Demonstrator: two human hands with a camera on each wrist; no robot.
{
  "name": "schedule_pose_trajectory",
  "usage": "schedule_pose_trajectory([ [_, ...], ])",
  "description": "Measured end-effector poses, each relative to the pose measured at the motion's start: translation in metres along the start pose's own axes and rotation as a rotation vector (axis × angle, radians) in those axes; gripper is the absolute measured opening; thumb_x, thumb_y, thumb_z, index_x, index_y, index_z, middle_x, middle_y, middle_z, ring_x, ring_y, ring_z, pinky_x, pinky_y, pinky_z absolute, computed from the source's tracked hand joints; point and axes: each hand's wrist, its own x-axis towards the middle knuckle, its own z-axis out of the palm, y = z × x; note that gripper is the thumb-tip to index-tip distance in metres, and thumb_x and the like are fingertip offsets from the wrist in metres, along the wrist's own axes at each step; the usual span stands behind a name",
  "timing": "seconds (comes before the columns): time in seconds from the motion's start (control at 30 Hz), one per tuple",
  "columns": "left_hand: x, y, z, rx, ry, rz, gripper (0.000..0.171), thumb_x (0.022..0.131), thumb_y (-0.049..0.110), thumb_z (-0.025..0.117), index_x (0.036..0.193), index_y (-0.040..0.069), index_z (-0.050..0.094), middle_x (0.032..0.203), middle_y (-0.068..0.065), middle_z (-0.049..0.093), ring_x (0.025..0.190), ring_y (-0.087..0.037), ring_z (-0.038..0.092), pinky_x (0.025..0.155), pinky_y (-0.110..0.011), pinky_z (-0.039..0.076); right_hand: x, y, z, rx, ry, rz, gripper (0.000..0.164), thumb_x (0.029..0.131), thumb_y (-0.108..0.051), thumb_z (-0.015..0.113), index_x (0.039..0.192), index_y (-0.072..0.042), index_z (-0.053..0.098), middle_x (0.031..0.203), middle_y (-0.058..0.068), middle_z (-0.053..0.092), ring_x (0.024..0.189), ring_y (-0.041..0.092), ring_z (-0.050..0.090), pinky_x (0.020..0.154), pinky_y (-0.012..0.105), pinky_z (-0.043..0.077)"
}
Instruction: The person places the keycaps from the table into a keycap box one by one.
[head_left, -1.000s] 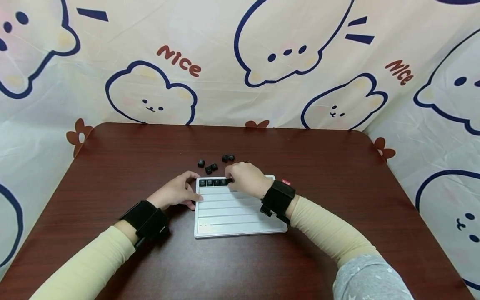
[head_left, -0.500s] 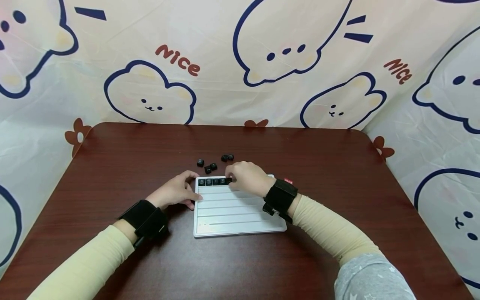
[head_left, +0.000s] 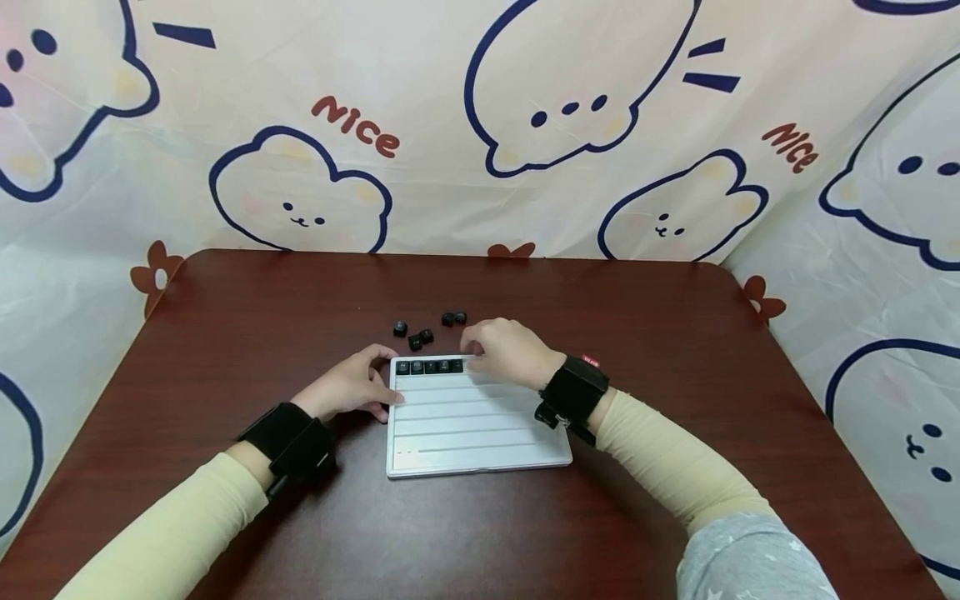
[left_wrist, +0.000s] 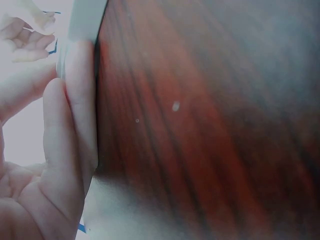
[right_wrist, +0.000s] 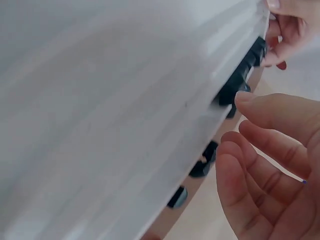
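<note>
A white board [head_left: 480, 429] with shallow horizontal ridges lies flat on the table. Black keycaps [head_left: 431, 367] stand side by side along the left part of its top row. My left hand [head_left: 348, 383] pinches the board's left edge, thumb on top; in the left wrist view its fingers [left_wrist: 62, 135] lie along the board's side. Over the top edge, just right of the last keycap in the row, is my right hand [head_left: 517, 354]. The right wrist view shows its thumb [right_wrist: 280, 112] apart from the loosely bent fingers, with nothing between them.
Several loose black keycaps lie on the brown table [head_left: 300, 283] behind the board: one single keycap [head_left: 401, 329], a close pair [head_left: 421, 339] and another pair [head_left: 453, 318]. A patterned cloth [head_left: 435, 200] hangs behind and beside the table.
My right hand has let go of the rightmost keycap in the row and shifted a little right. That keycap now shows fully. My left hand keeps its hold on the board.
</note>
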Motion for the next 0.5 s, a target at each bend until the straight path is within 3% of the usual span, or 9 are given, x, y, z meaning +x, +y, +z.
schedule_pose_trajectory([
  [0.33, -0.002, 0.0, 0.002, -0.013, 0.009, 0.003, 0.065, 0.089, -0.006, 0.076, 0.144, -0.002, 0.04, 0.082, -0.017, 0.058, 0.056, -0.019, 0.064, 0.057, -0.027, 0.058, -0.005, 0.021, -0.015, 0.055, 0.013, 0.047, 0.018, 0.092, -0.006, 0.076, 0.11, -0.006, 0.074, 0.095, 0.005, 0.069, 0.087, 0.018, 0.062, 0.079, 0.033, 0.054],
  [0.5, -0.002, 0.0, 0.002, -0.005, 0.015, -0.001, 0.065, 0.089, -0.006, 0.076, 0.143, -0.001, 0.041, 0.082, -0.016, 0.059, 0.056, -0.019, 0.064, 0.057, -0.027, 0.058, -0.005, 0.031, -0.018, 0.075, 0.017, 0.092, 0.018, 0.092, -0.005, 0.077, 0.11, -0.006, 0.075, 0.093, 0.004, 0.069, 0.082, 0.019, 0.061, 0.075, 0.033, 0.054],
])
